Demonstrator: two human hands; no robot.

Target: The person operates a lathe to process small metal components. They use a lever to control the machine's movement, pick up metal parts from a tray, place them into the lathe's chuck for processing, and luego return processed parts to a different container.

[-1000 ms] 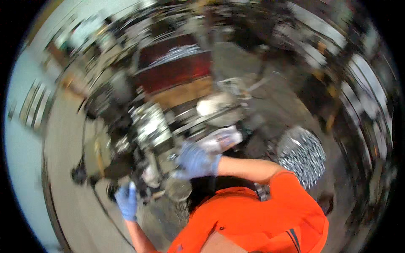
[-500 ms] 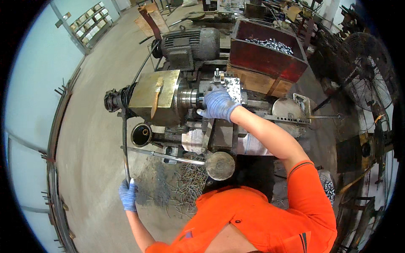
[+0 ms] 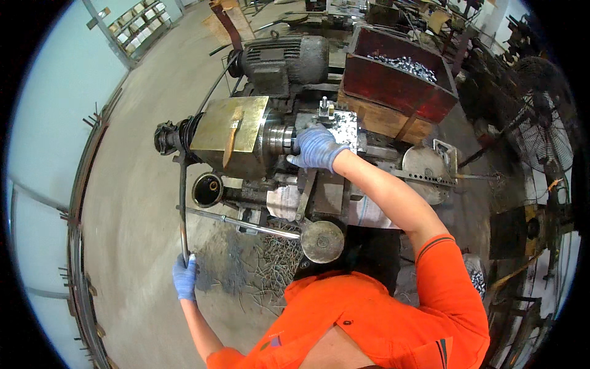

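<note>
My left hand [image 3: 184, 278], in a blue knit glove, is closed round the lower end of a long dark lever [image 3: 182, 212] on the machine's left side. My right hand [image 3: 318, 149], gloved alike, curls at the shiny spindle nose [image 3: 281, 139] of the lathe-like machine. Its fingertips and whatever they hold are hidden. Beside that hand lies a metal block [image 3: 345, 130] strewn with bright chips. A wooden-handled brush [image 3: 231, 144] rests on the brass-coloured headstock cover [image 3: 206, 130].
An electric motor [image 3: 286, 59] stands behind the headstock. Farther right, a red bin [image 3: 399, 92] holds small metal parts. A round cup [image 3: 207, 189], a bright rod [image 3: 246, 227] and a round disc [image 3: 322, 241] are nearer me. Metal scraps [image 3: 273, 264] litter the floor; a fan [image 3: 541, 126] stands right.
The view has shifted slightly, so the machine sits a little differently in the picture. Both hands keep their places on the lever and at the spindle.
</note>
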